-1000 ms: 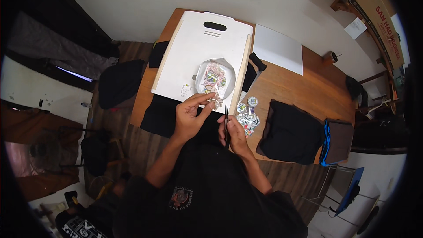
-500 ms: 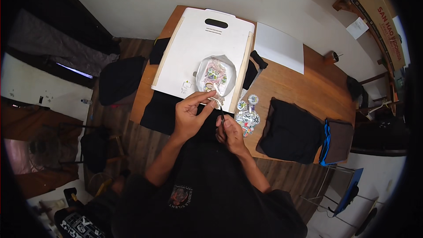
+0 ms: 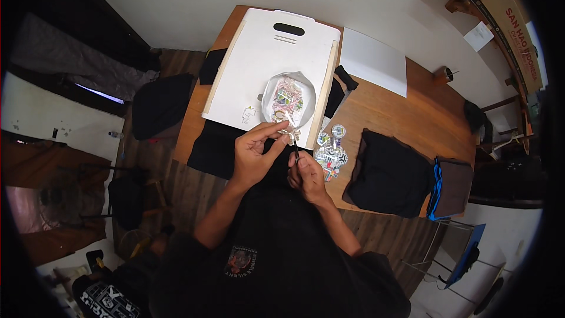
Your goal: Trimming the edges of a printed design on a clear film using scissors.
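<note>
My left hand (image 3: 254, 153) pinches a small pale paper cutout (image 3: 289, 135) between thumb and fingers. From the right, my right hand (image 3: 307, 175) grips a pair of scissors (image 3: 296, 152) by the dark handles, with the thin blades up against the cutout. How far apart the blades are is too small to tell. Just beyond my fingertips, a round white bowl-like container (image 3: 267, 99) holds colourful paper scraps and pinkish strips (image 3: 286, 95). It rests on the white board (image 3: 259, 53). To the right of my right hand lie patterned cut-out stickers (image 3: 331, 156) in a loose pile.
The wooden table (image 3: 376, 119) carries folded black cloth (image 3: 388, 174), a brown folded cloth (image 3: 456, 182) and a white sheet (image 3: 374, 62). A dark-handled tool (image 3: 346, 78) lies beside the board. Black fabric (image 3: 209, 150) sticks out under the board's near left edge.
Both hands keep almost the same place and grip. The cutout at my fingertips has turned slightly against the blades.
</note>
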